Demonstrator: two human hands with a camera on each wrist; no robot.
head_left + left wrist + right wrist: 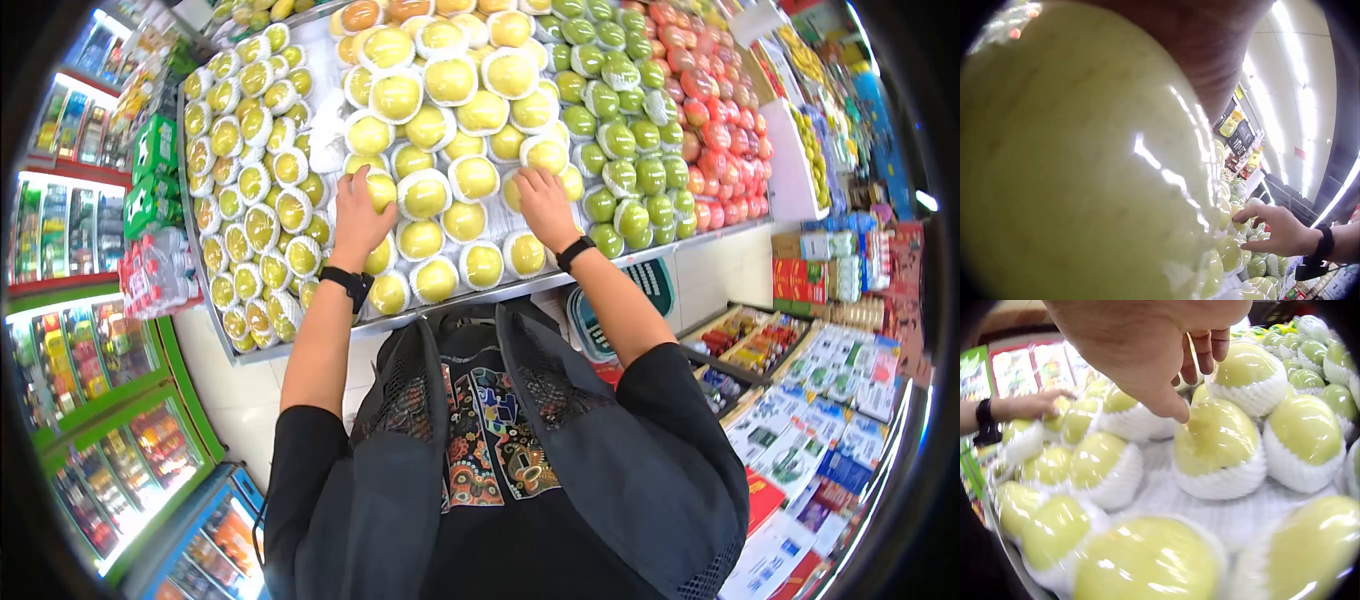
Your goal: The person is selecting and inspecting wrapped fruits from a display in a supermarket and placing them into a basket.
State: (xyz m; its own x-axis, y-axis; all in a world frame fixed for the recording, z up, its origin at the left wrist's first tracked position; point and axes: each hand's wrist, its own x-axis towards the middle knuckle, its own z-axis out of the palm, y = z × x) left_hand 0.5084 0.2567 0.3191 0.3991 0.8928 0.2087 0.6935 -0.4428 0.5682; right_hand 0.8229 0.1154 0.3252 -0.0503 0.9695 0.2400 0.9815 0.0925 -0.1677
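My left hand [362,220] curls around a yellow-green fruit [381,191] wrapped in shiny clear film, fingers over its top and thumb at its near side. Another film-wrapped fruit [1085,156] fills most of the left wrist view. My right hand [547,212] reaches over the right side of the same pile, fingers spread. In the right wrist view its thumb tip meets the top of a fruit [1217,440] in a white foam net. The fingers hang beside a higher fruit [1249,369]. A black band circles each wrist.
Smaller yellowish fruits [262,228] fill the left of the stand. Green fruits [632,178] and red fruits [715,125] lie on the right. A metal edge [520,288] runs along the front. A teal basket [655,290] is beneath, and coolers [75,230] stand at the left.
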